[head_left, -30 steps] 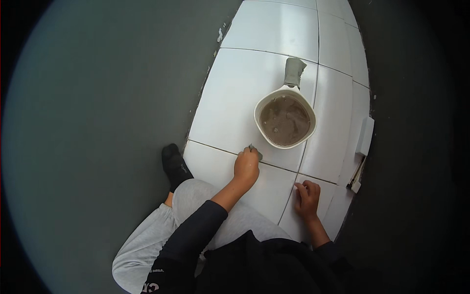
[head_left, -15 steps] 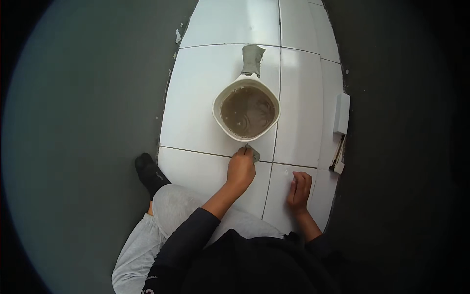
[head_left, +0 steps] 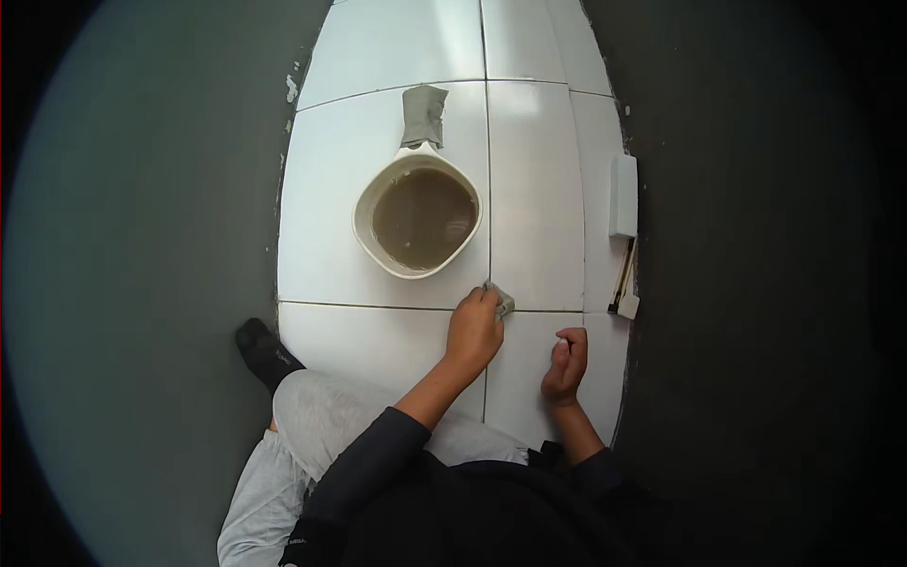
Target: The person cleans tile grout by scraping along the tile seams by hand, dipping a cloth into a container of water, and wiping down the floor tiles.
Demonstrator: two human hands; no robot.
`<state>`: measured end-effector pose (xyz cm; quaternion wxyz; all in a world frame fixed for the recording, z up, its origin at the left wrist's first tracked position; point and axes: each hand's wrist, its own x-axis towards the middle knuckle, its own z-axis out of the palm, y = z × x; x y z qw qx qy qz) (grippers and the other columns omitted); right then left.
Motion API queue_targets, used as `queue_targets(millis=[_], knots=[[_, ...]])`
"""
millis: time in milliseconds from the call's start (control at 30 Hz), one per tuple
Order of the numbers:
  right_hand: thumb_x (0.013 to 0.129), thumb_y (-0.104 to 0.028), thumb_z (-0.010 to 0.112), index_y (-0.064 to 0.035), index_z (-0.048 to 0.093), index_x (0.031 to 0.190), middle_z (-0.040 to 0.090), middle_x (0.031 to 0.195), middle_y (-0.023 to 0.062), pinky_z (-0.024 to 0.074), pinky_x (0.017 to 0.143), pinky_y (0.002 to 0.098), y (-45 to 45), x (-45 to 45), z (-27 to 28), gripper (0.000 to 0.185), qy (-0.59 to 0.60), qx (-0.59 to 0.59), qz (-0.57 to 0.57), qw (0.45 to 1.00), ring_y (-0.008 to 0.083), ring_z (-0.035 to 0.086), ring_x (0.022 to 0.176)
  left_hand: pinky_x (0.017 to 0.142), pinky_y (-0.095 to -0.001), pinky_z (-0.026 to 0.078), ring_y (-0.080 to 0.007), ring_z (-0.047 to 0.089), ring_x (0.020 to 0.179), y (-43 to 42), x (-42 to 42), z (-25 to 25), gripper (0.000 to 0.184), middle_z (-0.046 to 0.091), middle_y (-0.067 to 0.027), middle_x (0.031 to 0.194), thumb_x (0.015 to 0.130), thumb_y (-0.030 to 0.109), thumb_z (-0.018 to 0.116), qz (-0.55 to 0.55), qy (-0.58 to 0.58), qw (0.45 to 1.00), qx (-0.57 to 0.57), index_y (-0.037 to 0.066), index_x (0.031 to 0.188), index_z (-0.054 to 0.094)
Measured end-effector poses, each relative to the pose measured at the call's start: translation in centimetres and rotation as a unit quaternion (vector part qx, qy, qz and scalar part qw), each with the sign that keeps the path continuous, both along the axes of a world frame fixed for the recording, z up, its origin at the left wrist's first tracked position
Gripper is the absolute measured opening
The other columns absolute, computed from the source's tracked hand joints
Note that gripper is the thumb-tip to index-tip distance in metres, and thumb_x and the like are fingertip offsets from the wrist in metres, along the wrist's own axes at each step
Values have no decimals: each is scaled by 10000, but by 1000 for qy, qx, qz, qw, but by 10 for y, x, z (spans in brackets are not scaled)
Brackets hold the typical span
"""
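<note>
My left hand [head_left: 475, 331] is closed on a small grey-green cloth [head_left: 503, 300] pressed on the white tiles [head_left: 378, 333], near where the grout lines cross. My right hand [head_left: 566, 367] rests to the right, above the tiles, its fingers curled in; whether anything is inside them is too small to make out. Beyond my left hand stands a white pot [head_left: 360, 219] of murky brown water [head_left: 423, 219]. A grey-green cloth piece [head_left: 423, 115] lies over its handle, which points away from me.
At the right edge of the tiles lie a white block-like object [head_left: 624, 197] and a thin dark and pale item [head_left: 624, 279] beside it. Dark grey surfaces flank the tiles. My leg and black sock [head_left: 267, 354] are at the lower left.
The view has shifted, so the pot and tiles appear farther left. My left hand, still on the cloth, has moved right along the tiles relative to the pot. The right hand's fingers have curled more.
</note>
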<state>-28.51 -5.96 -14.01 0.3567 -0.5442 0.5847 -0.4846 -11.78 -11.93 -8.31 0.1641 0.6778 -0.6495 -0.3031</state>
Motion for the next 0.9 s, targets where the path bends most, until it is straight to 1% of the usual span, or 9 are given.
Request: queue_targets(millis=[33, 100, 267, 367, 433, 533, 667, 800, 900], knots=[[881, -84, 398, 28, 497, 948, 480, 854, 142, 403, 705, 330, 1, -5, -3, 163, -33, 32, -25, 999, 248, 468, 757, 733, -434, 482, -366, 583, 841, 0, 0, 0, 247, 576, -171, 906, 691, 3, 644, -4, -1, 1000, -2, 12, 927, 571], [917, -117, 378, 27, 484, 970, 457, 880, 120, 377, 698, 301, 1, -19, -6, 186, -17, 10, -68, 998, 205, 429, 746, 731, -432, 481, -364, 583, 838, -2, 0, 0, 247, 574, -170, 902, 689, 3, 646, -7, -12, 1000, 7, 10, 923, 567], [949, -127, 360, 20, 474, 1019, 430, 896, 76, 348, 661, 275, 0, -33, -19, 198, -47, 58, -143, 987, 142, 379, 721, 722, -429, 479, -360, 579, 829, -3, -2, 0, 242, 569, -165, 891, 685, 2, 655, -30, -4, 1000, -1, 9, 905, 555], [953, -126, 365, 17, 471, 1041, 425, 898, 68, 340, 638, 266, -1, -33, -14, 198, -81, 113, -158, 978, 127, 366, 695, 720, -427, 479, -359, 576, 828, -5, -9, -2, 244, 563, -161, 896, 684, 2, 665, -42, 3, 999, 0, 10, 897, 547], [955, -129, 367, 14, 471, 1044, 425, 899, 63, 338, 628, 260, -3, -31, -13, 199, -66, 108, -159, 979, 122, 363, 684, 719, -427, 479, -358, 574, 831, -6, -29, -4, 248, 559, -160, 904, 684, 4, 673, -53, 16, 998, -28, 12, 898, 546], [958, -138, 368, 9, 471, 1047, 425, 899, 56, 335, 614, 252, -2, -32, -16, 200, -45, 92, -162, 981, 113, 360, 673, 733, -441, 484, -372, 572, 847, -9, -48, -4, 234, 556, -187, 919, 687, -35, 638, -57, 39, 998, -16, -14, 900, 544], [967, -169, 372, 1, 472, 1052, 418, 887, 41, 321, 563, 242, -4, -30, -14, 215, -62, 93, -166, 980, 95, 354, 635, 742, -454, 485, -387, 568, 843, -12, -69, -9, 209, 552, -211, 925, 696, -48, 607, -68, 77, 994, -21, -35, 892, 537], [979, -199, 369, -14, 471, 1060, 408, 871, 25, 298, 513, 234, -5, -29, -7, 226, -81, 98, -169, 977, 81, 341, 587, 703, -466, 465, -392, 555, 799, -13, -96, -23, 189, 543, -189, 864, 691, -38, 597, -66, 108, 989, -73, 0, 864, 531], [982, -203, 364, -22, 468, 1068, 398, 858, 18, 279, 499, 231, -4, -30, -18, 225, -93, 83, -171, 977, 71, 324, 575, 698, -465, 463, -390, 554, 792, -18, -107, -21, 162, 545, -184, 847, 707, -19, 592, -79, 132, 986, -71, -1, 858, 537]])
